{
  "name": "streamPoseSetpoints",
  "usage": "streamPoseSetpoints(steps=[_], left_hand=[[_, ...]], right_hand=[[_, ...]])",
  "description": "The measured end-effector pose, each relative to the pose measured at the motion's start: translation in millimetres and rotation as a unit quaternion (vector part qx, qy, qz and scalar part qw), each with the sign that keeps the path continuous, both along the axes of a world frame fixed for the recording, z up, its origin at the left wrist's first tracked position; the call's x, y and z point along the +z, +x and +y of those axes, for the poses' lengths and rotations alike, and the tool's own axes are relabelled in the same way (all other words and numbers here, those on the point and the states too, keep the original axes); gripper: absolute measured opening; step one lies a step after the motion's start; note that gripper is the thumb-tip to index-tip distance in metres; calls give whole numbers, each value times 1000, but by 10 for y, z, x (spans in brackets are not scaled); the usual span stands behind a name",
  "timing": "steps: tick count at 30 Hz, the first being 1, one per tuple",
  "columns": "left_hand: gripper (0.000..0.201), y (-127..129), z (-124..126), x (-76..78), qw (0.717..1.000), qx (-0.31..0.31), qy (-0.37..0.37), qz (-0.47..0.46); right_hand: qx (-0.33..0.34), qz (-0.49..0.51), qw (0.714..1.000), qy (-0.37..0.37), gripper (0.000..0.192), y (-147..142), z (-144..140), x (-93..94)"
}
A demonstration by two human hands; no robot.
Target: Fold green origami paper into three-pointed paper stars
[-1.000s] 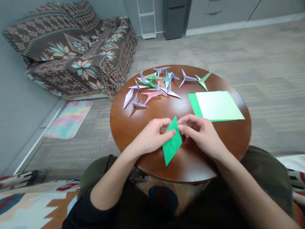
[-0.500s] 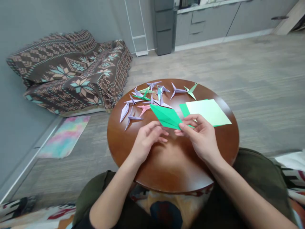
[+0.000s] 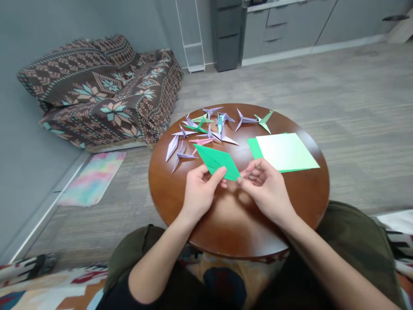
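Observation:
A folded green paper diamond (image 3: pixel 217 161) is held above the round brown table (image 3: pixel 300 193). My left hand (image 3: pixel 200 193) pinches its near edge with thumb on top. The fingertips of my right hand (image 3: pixel 265 190) grip its right corner. The diamond lies nearly flat, its long tip pointing left toward the finished pieces. Behind it, several folded paper cranes (image 3: pixel 206 129) in purple, pink, teal and green lie scattered on the far part of the table. A stack of flat green paper sheets (image 3: pixel 284 151) rests to the right.
A sofa under a patterned brown blanket (image 3: pixel 103 90) stands at the back left. A pastel mat (image 3: pixel 93 177) lies on the floor beside it. A white ladder frame (image 3: pixel 190 34) and grey cabinets (image 3: pixel 284 21) line the far wall. My knees sit under the table's near edge.
The green diamond went from hanging point-down between both hands to lying nearly flat, pointing left. My left hand took hold of its near edge again. The camera tilted up slightly.

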State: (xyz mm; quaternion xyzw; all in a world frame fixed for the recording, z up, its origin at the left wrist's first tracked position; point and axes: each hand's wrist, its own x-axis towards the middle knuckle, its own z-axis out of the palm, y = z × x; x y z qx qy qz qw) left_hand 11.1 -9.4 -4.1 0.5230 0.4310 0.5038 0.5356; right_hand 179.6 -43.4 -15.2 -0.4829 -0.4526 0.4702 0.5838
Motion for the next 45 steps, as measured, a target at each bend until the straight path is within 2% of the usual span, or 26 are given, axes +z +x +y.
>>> streamPoseSetpoints(steps=[5, 6, 9, 12, 15, 20, 22, 24, 25, 27, 28, 30, 32, 34, 35, 37, 40, 45], left_hand=[[26, -149, 135, -72, 997, 58, 36, -46], [26, -167, 139, -70, 998, 42, 32, -47], [24, -158, 92, -24, 995, -93, -27, -23], [21, -98, 13, 53, 979, -194, -63, 26], [24, -67, -17, 112, 962, -247, -105, 53], [19, -120, 36, 135, 980, -174, -49, 88], [18, -150, 54, 131, 978, -169, -41, 114], [14, -174, 63, 125, 972, -177, -35, 150], [12, -184, 67, 121, 969, -182, -29, 166], [8, -198, 78, 109, 967, -183, -15, 175], [7, -201, 87, 100, 970, -174, -10, 168], [11, -191, 105, 76, 985, -122, -2, 120], [22, -152, 111, 41, 999, -41, -1, 27], [39, -86, 96, -1, 995, 2, -27, -96], [45, -50, 80, -23, 989, 1, -51, -140], [43, 14, 41, -65, 982, -17, -85, -166], [30, 54, -10, -106, 987, -39, -80, -136], [26, 30, -37, -81, 989, -62, -72, -111]], right_hand=[[8, 17, 999, -25, 32, 65, 31, -33], [11, 25, 999, -25, 30, 75, 38, -33], [22, 64, 998, -19, 28, 88, 53, -14], [49, 97, 994, -22, 42, 89, 59, 8], [72, 92, 993, -27, 48, 109, 63, 0], [58, 44, 997, -22, 42, 167, 85, -48], [9, -4, 1000, 17, 46, 193, 91, -45], [-36, -94, 992, 75, 50, 228, 91, -22], [-29, -148, 984, 94, 44, 249, 89, -6], [42, -218, 971, 88, 16, 288, 82, 29], [76, -224, 969, 68, 10, 301, 78, 43], [119, -203, 972, 26, 15, 307, 70, 65], [130, -170, 977, 0, 15, 284, 59, 77], [125, -141, 982, -14, 16, 245, 44, 83], [117, -130, 984, -18, 17, 225, 35, 86], [104, -120, 987, -19, 16, 191, 17, 95], [109, -121, 986, -16, 14, 166, -1, 115], [134, -136, 982, -19, 20, 156, -3, 117]])
